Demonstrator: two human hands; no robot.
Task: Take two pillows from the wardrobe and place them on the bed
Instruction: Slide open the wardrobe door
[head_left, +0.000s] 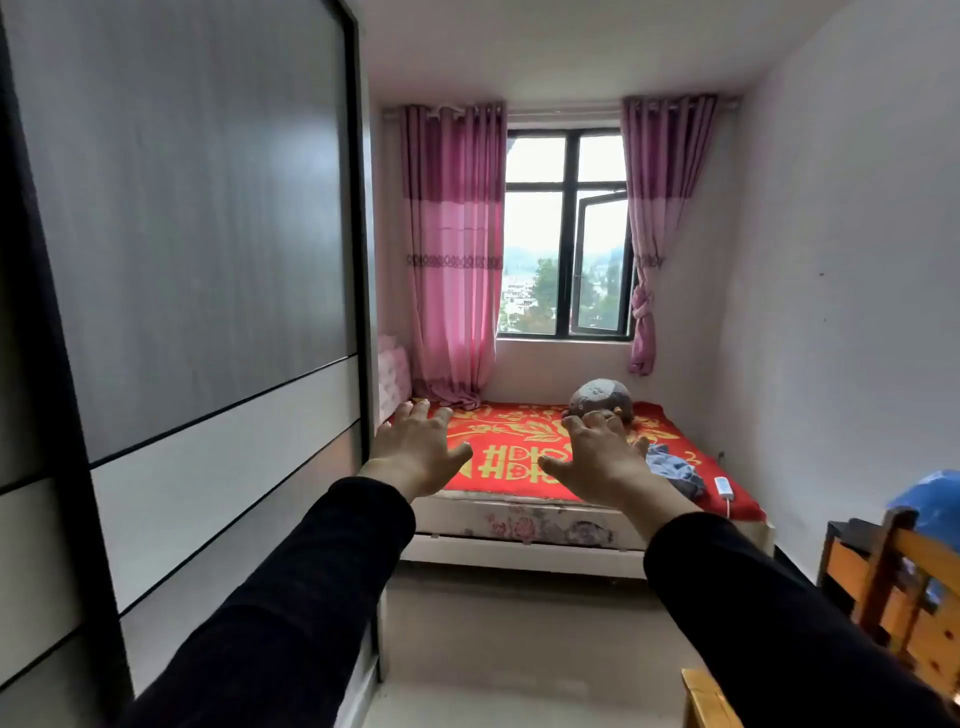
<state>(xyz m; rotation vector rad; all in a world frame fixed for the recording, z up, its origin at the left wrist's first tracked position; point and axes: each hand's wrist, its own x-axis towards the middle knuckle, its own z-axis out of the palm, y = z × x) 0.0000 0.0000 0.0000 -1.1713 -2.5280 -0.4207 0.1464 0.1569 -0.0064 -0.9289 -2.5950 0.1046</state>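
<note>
The person holds both hands out, palms down and empty: the left hand (415, 447) and right hand (597, 457) have fingers spread. The wardrobe (197, 312) stands closed just to their left; the bed (519, 447) lies ahead beyond them. No pillows show.

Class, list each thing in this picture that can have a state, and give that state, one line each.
Wardrobe: doors shut.
Window: lower right pane swung open.
Left curtain: hanging loose.
Right curtain: tied in a knot.
Bed: red cover spread, no pillows from the wardrobe yet.
Left hand: open, empty.
Right hand: open, empty.
</note>
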